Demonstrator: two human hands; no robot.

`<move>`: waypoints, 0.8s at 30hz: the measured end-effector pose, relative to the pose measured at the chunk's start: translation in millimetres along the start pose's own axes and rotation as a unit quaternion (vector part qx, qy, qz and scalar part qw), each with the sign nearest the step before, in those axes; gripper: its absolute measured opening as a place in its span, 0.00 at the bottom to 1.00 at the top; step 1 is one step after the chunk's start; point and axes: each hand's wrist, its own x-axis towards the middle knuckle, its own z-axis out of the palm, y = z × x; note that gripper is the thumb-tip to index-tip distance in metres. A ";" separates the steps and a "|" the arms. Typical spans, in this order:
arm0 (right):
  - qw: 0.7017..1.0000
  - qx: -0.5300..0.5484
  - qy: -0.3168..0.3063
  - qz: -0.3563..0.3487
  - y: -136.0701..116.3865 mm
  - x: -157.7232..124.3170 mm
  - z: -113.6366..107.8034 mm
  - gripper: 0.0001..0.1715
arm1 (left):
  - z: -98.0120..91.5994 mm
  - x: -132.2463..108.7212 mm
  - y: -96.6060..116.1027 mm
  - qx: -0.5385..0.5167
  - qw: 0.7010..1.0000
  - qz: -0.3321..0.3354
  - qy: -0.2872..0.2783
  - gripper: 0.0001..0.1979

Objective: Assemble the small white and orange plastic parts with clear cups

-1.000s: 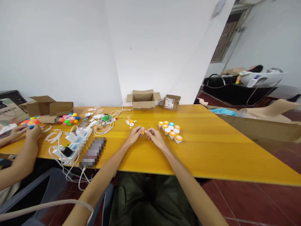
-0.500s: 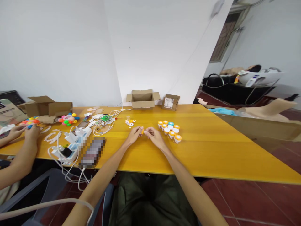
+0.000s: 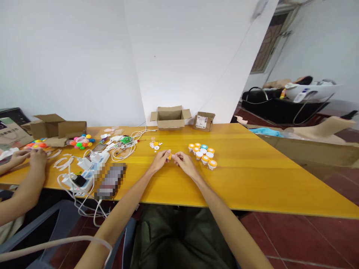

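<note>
My left hand [image 3: 160,160] and my right hand [image 3: 183,162] meet over the yellow table [image 3: 252,179], fingertips pinched together on a small orange piece [image 3: 169,157] held between them. Just right of my right hand stands a cluster of small round white pots with orange and teal lids [image 3: 203,153]. Beyond my left hand lie several small white and orange discs [image 3: 155,145].
Two open cardboard boxes [image 3: 170,117] stand at the table's far edge by the wall. A power strip with chargers and white cables [image 3: 89,170] lies to the left. Another person's hands [image 3: 28,157] work at the far left near coloured balls [image 3: 81,142].
My hands stay pinched on the orange piece with almost no shift. The other person's hands at the far left have moved slightly.
</note>
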 end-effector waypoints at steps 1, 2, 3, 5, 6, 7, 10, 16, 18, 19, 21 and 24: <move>1.000 -0.004 0.002 -0.014 -2.2 -0.3 -0.8 0.18 | 0.0 -0.2 0.6 0.001 1.000 0.001 -0.001 0.26; 1.000 -0.006 0.006 -0.030 -4.4 -0.6 -1.4 0.16 | 0.0 -0.3 1.1 0.001 1.000 0.002 0.000 0.27; 0.999 -0.008 0.011 -0.044 -6.4 -0.8 -2.0 0.15 | -0.1 -0.3 1.5 0.000 1.000 0.002 0.001 0.27; 0.998 -0.012 0.016 -0.058 -9.2 -1.1 -2.6 0.13 | -0.3 -0.3 2.0 -0.003 1.000 0.003 0.007 0.27; 0.998 -0.014 0.015 -0.058 -10.0 -1.2 -2.6 0.12 | -0.5 -0.3 2.0 -0.005 1.000 0.003 0.010 0.27; 0.998 -0.016 0.014 -0.057 -10.5 -1.2 -2.6 0.12 | -0.7 -0.3 2.1 -0.007 1.000 0.002 0.012 0.27; 0.999 -0.018 0.009 -0.048 -11.9 -1.8 -2.1 0.12 | -1.1 -0.7 1.9 -0.014 1.000 -0.003 0.023 0.27; 0.997 -0.034 0.051 -0.051 -15.4 -2.7 -4.1 0.14 | -2.7 -0.3 0.7 -0.056 0.996 -0.029 0.062 0.25; 0.994 -0.052 0.079 -0.058 -13.9 -2.0 -6.1 0.15 | -4.2 1.0 -0.1 -0.070 0.994 -0.035 0.072 0.24; 0.992 -0.062 0.095 -0.061 -12.3 -1.5 -7.1 0.15 | -5.2 1.8 -0.5 -0.077 0.993 -0.035 0.078 0.23; 0.987 -0.090 0.120 -0.064 -8.1 -0.5 -8.4 0.14 | -7.2 3.4 -1.7 -0.092 0.991 -0.032 0.093 0.23; 0.981 -0.152 0.110 -0.055 -1.5 0.0 -7.8 0.11 | -9.9 5.5 -3.9 -0.117 0.986 -0.028 0.111 0.21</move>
